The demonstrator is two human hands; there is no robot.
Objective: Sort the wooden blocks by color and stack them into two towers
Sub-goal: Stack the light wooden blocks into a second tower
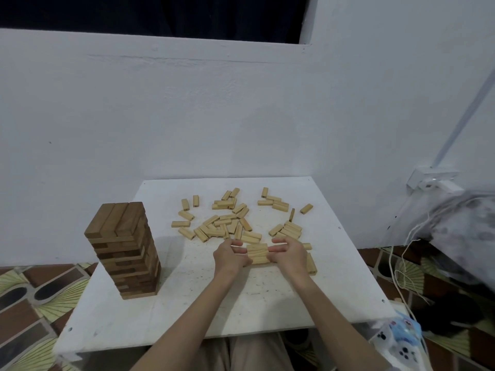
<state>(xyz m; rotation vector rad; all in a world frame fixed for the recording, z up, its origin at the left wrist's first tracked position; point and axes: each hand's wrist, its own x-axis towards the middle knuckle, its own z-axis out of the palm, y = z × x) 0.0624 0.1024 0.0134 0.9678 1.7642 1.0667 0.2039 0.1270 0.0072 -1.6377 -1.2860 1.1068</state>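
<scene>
Both hands, left hand (231,255) and right hand (289,253), pressed their grip against the light stack (257,253), fingers straight, squaring its ends on the tabletop (187,303).

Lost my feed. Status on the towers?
Left hand, right hand press straight fingers against light stack. Dark tower finished. Loose light blocks crowd behind, nothing blocking.

From my feed, pale blue-white wall (214,116) ahead, dark window opening (160,14) above, white bench (209,303), patterned brick-and-fan floor (32,298), wall socket (431,180) at right, white cable (396,263) hanging.
</scene>
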